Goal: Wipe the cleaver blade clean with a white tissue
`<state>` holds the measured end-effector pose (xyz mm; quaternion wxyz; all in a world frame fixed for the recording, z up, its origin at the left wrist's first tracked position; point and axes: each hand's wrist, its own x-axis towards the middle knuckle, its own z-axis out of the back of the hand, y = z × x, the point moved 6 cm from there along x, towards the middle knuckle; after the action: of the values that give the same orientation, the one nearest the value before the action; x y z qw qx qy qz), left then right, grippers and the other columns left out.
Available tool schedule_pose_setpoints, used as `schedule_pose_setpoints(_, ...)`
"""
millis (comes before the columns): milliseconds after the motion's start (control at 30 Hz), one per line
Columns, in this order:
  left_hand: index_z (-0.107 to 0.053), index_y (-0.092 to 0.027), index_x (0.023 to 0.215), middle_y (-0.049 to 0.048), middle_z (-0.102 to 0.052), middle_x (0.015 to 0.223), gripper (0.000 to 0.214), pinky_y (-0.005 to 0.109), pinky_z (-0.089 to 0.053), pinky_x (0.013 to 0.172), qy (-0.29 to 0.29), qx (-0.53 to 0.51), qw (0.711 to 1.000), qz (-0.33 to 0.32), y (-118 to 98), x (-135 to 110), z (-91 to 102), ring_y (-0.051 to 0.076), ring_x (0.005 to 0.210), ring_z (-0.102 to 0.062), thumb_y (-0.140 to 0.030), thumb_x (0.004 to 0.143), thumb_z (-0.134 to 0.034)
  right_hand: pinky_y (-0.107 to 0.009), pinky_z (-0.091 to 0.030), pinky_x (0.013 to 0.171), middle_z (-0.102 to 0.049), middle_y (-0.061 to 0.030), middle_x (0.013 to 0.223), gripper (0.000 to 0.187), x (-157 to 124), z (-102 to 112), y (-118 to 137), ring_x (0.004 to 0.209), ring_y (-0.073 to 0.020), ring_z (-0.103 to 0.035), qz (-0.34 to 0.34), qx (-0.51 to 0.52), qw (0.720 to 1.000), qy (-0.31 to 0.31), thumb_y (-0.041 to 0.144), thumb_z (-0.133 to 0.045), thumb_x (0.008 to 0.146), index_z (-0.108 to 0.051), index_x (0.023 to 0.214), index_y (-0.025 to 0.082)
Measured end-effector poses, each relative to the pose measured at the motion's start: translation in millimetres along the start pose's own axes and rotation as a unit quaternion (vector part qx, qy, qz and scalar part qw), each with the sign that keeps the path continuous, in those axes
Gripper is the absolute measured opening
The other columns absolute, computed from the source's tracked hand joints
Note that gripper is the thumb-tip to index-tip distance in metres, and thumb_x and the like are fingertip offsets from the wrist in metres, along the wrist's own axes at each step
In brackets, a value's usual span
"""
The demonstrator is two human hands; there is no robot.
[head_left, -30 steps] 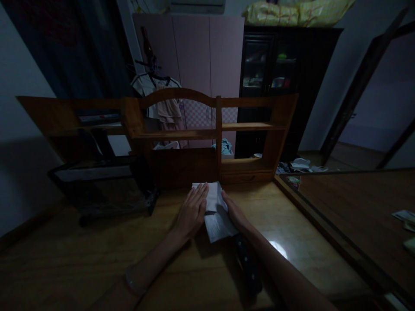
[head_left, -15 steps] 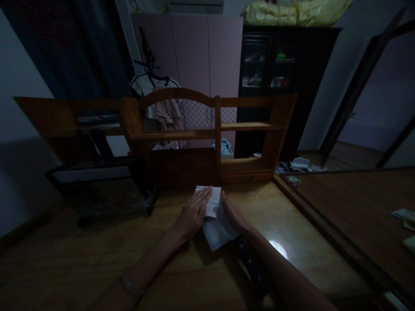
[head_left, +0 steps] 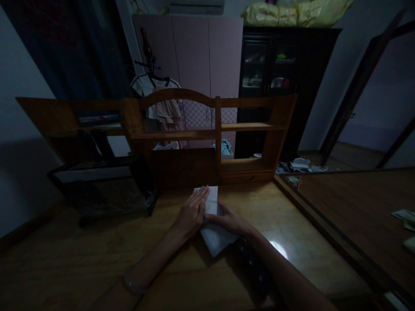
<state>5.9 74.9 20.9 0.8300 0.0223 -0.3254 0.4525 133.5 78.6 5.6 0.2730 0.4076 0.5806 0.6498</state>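
A cleaver lies on the wooden desk, its pale broad blade (head_left: 218,239) pointing away from me and its black riveted handle (head_left: 254,268) running down under my right forearm. A folded white paper tissue (head_left: 212,196) covers the far part of the blade. My left hand (head_left: 193,211) rests on the tissue's left side, fingers straight and flat. With its thumb laid across the tissue's near edge and its fingers along the right side, my right hand (head_left: 230,219) grips the tissue. The blade under the tissue is hidden.
Behind the blade stands a wooden shelf unit (head_left: 181,135) along the desk's back. A dark, plastic-wrapped box (head_left: 103,185) sits at the left. The desk's raised right edge (head_left: 311,224) borders a brown surface (head_left: 363,198) with papers on it. The room is dim.
My right hand has shifted left, its thumb now across the tissue rather than beside it. The tissue and blade have moved slightly left. My left hand stays nearly in place.
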Motion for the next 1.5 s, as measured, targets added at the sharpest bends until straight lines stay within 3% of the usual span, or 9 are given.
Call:
schedule_pose_setpoints(500, -0.031, -0.022, 0.15, 0.0031, -0.03, 0.156, 0.05, 0.044, -0.022, 0.12, -0.009, 0.017, 1.0, 0.013, 2, 0, -6.1, 0.017, 0.144, -0.026, -0.028, 0.101, -0.023, -0.043, -0.046, 0.098, -0.07, -0.0056, 0.116, 0.067, 1, 2, 0, 0.111, -0.0305, -0.061, 0.001, -0.019, 1.0, -0.019, 0.037, -0.082, 0.063, -0.062, 0.124, 0.019)
schedule_pose_setpoints(833, -0.04, -0.021, 0.145, 0.0048, -0.039, 0.152, 0.048, 0.042, -0.031, 0.115, -0.025, 0.007, 0.999, 0.02, 3, 1, 0.1, 0.019, 0.138, -0.038, -0.031, 0.101, -0.027, -0.044, -0.045, 0.1, -0.069, -0.0068, 0.117, 0.068, 1, 2, 0, 0.111, -0.0298, -0.062, 0.001, -0.046, 0.999, -0.018, 0.033, -0.085, 0.06, -0.062, 0.122, 0.017)
schedule_pose_setpoints(1100, -0.032, -0.021, 0.149, 0.0048, -0.031, 0.155, 0.05, 0.043, -0.027, 0.118, -0.016, 0.018, 0.999, 0.023, 6, -1, -7.0, 0.018, 0.143, -0.029, -0.03, 0.101, -0.025, -0.044, -0.047, 0.098, -0.067, -0.0079, 0.122, 0.069, 0, 0, -5, 0.111, -0.03, -0.062, 0.0, -0.041, 0.999, 0.0, 0.032, -0.084, 0.063, -0.06, 0.126, 0.017)
schedule_pose_setpoints(1500, -0.026, -0.019, 0.151, 0.0046, -0.025, 0.157, 0.051, 0.043, -0.02, 0.121, -0.003, 0.051, 0.999, 0.004, 7, 3, -10.3, 0.015, 0.145, -0.022, -0.028, 0.101, -0.021, -0.044, -0.049, 0.096, -0.071, -0.009, 0.114, 0.067, 5, 2, -9, 0.108, -0.0308, -0.064, -0.02, -0.05, 0.998, -0.016, 0.034, -0.087, 0.056, -0.065, 0.117, 0.014)
